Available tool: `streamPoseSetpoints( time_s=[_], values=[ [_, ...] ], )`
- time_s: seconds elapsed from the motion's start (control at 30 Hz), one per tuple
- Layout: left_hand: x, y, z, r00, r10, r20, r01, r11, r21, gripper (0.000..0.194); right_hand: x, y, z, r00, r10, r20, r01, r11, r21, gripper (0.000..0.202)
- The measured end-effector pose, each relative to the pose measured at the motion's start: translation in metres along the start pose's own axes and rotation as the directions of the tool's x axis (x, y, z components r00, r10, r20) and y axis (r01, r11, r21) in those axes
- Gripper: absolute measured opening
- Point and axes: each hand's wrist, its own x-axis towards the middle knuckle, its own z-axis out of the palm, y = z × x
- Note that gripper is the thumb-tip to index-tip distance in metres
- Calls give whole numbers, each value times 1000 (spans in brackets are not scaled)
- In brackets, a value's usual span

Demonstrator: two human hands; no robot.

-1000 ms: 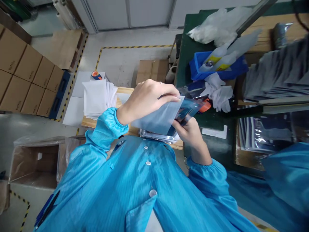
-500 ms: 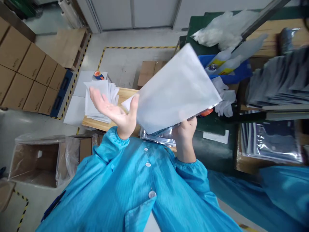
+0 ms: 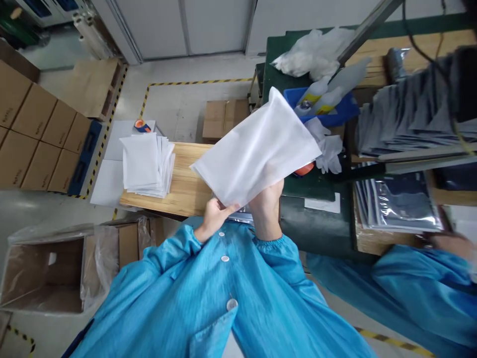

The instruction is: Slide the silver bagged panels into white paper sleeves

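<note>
A white, translucent, flat pouch (image 3: pixel 257 149) is held up tilted in front of my body. My left hand (image 3: pixel 216 216) pinches its lower left edge, thumb on top. My right hand (image 3: pixel 267 211) grips the lower right part; its fingers show faintly through the white material, and I cannot tell whether they are inside or behind it. Below the pouch, a shiny silvery packet (image 3: pixel 242 217) peeks out, mostly hidden. To the left, a stack of white pouches (image 3: pixel 143 161) lies on the wooden tabletop (image 3: pixel 190 166).
An orange tape roll (image 3: pixel 140 124) sits behind the stack. On the green bench at right are a blue bin (image 3: pixel 335 118) with bottles, white gloves (image 3: pixel 330 149) and silvery packets (image 3: pixel 406 204). A co-worker's blue sleeve (image 3: pixel 428 283) is at right, an open carton (image 3: pixel 44 273) at lower left.
My left hand has come from open in the air at left down to the pouch's lower edge and closed on it. The pouch has shifted down and left, and the view has turned slightly.
</note>
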Motion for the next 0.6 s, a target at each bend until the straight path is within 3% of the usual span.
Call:
streamPoseSetpoints(
  time_s=[0.07,0.1,0.13,0.17,0.2,0.23,0.3,0.37,0.47,0.6],
  values=[
    [7,13,-14,985,117,-123,-125,990,-59,79,-1,-3,-7,993,17,-118,-13,999,38,52],
    [12,26,-23,940,232,-249,-245,969,-20,86,-2,-5,-12,989,23,-144,-20,1000,23,51],
    [17,42,-32,856,368,-363,-364,928,83,90,-2,-8,-17,992,26,-120,-28,999,-16,49],
    [23,61,-40,740,522,-424,-463,853,240,90,-3,-11,-22,998,17,-66,-22,997,-71,48],
    [29,83,-47,645,663,-381,-537,747,391,96,-3,-14,-26,1000,-2,14,4,991,-133,45],
    [35,105,-53,608,749,-263,-586,647,489,102,-4,-18,-29,994,-27,108,47,981,-186,43],
    [46,147,-59,599,801,-15,-662,505,555,97,-4,-26,-33,962,-78,260,140,963,-230,39],
    [55,178,-62,646,749,149,-690,488,535,78,-3,-34,-35,942,-119,315,195,955,-223,36],
    [57,203,-65,693,685,225,-688,533,494,67,0,-44,-42,914,-132,383,234,944,-232,32],
    [49,211,-67,698,668,259,-693,539,479,67,1,-53,-56,882,-95,461,236,937,-258,28]
  ],
)
